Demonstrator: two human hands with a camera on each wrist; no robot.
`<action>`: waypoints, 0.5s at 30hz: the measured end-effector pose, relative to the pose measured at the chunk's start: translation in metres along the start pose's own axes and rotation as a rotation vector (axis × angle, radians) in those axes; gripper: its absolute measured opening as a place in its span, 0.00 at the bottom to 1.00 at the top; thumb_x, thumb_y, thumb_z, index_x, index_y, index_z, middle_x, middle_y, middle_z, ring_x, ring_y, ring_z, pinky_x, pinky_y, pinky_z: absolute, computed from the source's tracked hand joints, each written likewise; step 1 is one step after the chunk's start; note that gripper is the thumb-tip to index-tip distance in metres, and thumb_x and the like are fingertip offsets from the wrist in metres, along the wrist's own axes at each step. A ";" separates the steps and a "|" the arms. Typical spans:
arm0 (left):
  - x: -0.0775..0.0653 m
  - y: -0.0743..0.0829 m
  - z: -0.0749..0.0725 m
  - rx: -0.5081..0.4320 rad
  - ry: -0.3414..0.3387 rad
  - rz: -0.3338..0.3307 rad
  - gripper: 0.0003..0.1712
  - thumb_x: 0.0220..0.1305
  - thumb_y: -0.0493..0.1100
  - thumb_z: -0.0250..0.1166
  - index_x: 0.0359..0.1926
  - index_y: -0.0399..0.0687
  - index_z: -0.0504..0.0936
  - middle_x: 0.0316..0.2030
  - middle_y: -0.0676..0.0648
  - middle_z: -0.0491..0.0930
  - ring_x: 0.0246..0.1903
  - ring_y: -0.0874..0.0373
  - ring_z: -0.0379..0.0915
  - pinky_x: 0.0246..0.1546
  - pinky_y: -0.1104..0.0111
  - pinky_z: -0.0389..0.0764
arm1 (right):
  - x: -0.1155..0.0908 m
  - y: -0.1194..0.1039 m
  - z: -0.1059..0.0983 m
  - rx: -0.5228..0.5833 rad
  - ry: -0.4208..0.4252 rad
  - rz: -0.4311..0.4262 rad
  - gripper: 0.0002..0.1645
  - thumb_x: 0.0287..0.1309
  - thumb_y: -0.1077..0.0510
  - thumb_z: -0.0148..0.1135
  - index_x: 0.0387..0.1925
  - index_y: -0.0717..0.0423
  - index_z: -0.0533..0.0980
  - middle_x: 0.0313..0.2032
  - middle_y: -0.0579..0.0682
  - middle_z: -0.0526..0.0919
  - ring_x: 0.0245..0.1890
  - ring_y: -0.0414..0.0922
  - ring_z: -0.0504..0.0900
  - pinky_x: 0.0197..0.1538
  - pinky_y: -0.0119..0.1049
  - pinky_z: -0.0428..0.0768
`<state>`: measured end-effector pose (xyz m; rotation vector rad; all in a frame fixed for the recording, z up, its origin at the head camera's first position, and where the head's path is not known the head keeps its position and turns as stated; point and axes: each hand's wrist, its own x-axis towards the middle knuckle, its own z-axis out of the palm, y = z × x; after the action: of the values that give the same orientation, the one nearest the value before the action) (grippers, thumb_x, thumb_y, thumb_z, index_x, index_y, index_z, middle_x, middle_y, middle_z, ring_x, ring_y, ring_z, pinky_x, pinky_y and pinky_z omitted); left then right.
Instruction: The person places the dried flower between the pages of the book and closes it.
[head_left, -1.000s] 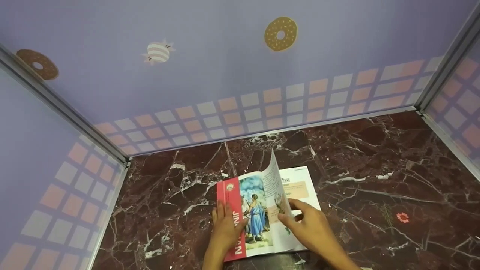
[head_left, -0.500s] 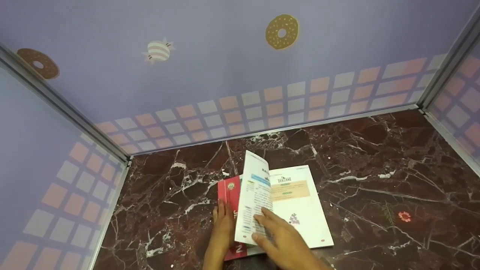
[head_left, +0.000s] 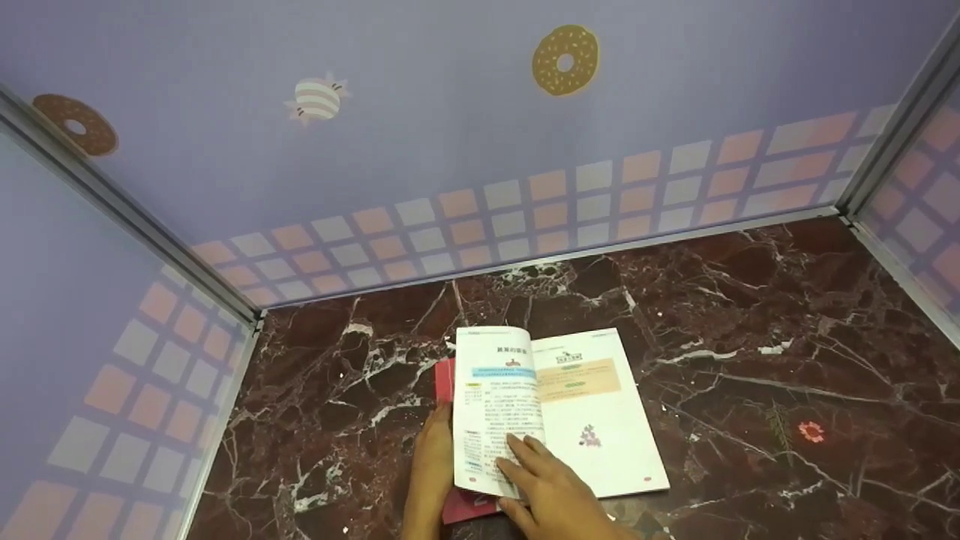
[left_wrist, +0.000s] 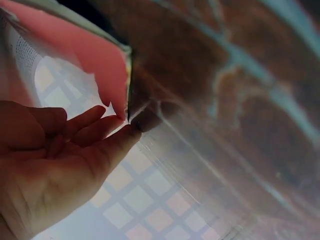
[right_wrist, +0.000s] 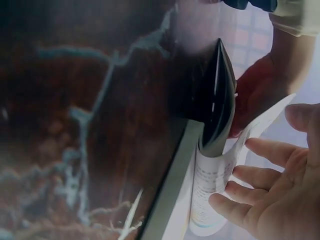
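Note:
A paperback book (head_left: 600, 457) lies spread on the dark marble surface. Its left page (head_left: 495, 397) carries lines of print and bows up near the spine; a red cover flap (head_left: 444, 382) sticks out beneath it. My left hand (head_left: 431, 465) rests along the book's left side. In the left wrist view, fingertips of the left hand (left_wrist: 65, 165) touch the edge of the pink-red flap (left_wrist: 95, 45). My right hand (head_left: 555, 487) lies over the lower part of the left page, fingers spread. The right wrist view shows fingers of the right hand (right_wrist: 275, 185) against the curved page (right_wrist: 212, 180).
Purple panels (head_left: 420, 135) with donut and candy prints stand behind and at both sides, meeting the marble surface (head_left: 337, 420) along pale trim. A small red flower-shaped mark (head_left: 811, 432) shows on the surface right of the book.
The right hand has swept leftward, turning the page over from right to left. That page now covers the picture and most of the red flap. The left hand has stayed by the left edge.

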<state>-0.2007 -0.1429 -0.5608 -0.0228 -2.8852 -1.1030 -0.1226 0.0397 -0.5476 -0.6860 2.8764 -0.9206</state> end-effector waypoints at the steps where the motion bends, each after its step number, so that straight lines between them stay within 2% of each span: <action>1: 0.000 0.001 0.000 0.016 0.017 -0.011 0.20 0.71 0.37 0.54 0.59 0.31 0.78 0.59 0.28 0.77 0.59 0.30 0.72 0.61 0.41 0.72 | 0.000 0.001 0.002 -0.032 -0.004 -0.013 0.30 0.65 0.45 0.64 0.63 0.55 0.76 0.71 0.57 0.69 0.68 0.61 0.70 0.65 0.57 0.74; 3: 0.001 0.001 -0.001 0.054 0.039 -0.024 0.18 0.72 0.36 0.55 0.57 0.34 0.79 0.54 0.30 0.81 0.53 0.31 0.77 0.54 0.41 0.77 | -0.001 0.003 0.005 -0.084 -0.018 -0.031 0.31 0.64 0.44 0.64 0.64 0.55 0.76 0.70 0.58 0.70 0.69 0.60 0.69 0.65 0.56 0.74; 6: 0.002 0.002 -0.002 0.063 0.057 -0.074 0.18 0.74 0.37 0.53 0.59 0.37 0.78 0.49 0.30 0.83 0.48 0.30 0.80 0.49 0.42 0.80 | -0.001 0.005 0.009 -0.135 -0.039 -0.049 0.34 0.62 0.43 0.64 0.65 0.54 0.75 0.71 0.58 0.69 0.69 0.59 0.69 0.66 0.55 0.74; 9: 0.003 0.002 -0.002 0.040 0.064 -0.105 0.20 0.75 0.39 0.52 0.62 0.35 0.76 0.49 0.28 0.82 0.48 0.29 0.79 0.51 0.40 0.78 | -0.001 0.007 0.011 -0.152 -0.048 -0.060 0.35 0.61 0.42 0.65 0.65 0.54 0.75 0.71 0.57 0.68 0.70 0.59 0.68 0.66 0.54 0.73; 15: 0.002 -0.001 -0.003 0.020 0.076 -0.070 0.21 0.76 0.42 0.52 0.61 0.32 0.75 0.51 0.27 0.81 0.49 0.28 0.78 0.53 0.39 0.77 | -0.002 0.006 0.011 -0.166 -0.056 -0.064 0.37 0.58 0.42 0.67 0.66 0.53 0.74 0.72 0.57 0.68 0.70 0.57 0.68 0.67 0.52 0.73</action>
<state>-0.2022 -0.1457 -0.5587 0.1189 -2.8490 -1.0614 -0.1216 0.0389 -0.5601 -0.8079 2.9201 -0.6616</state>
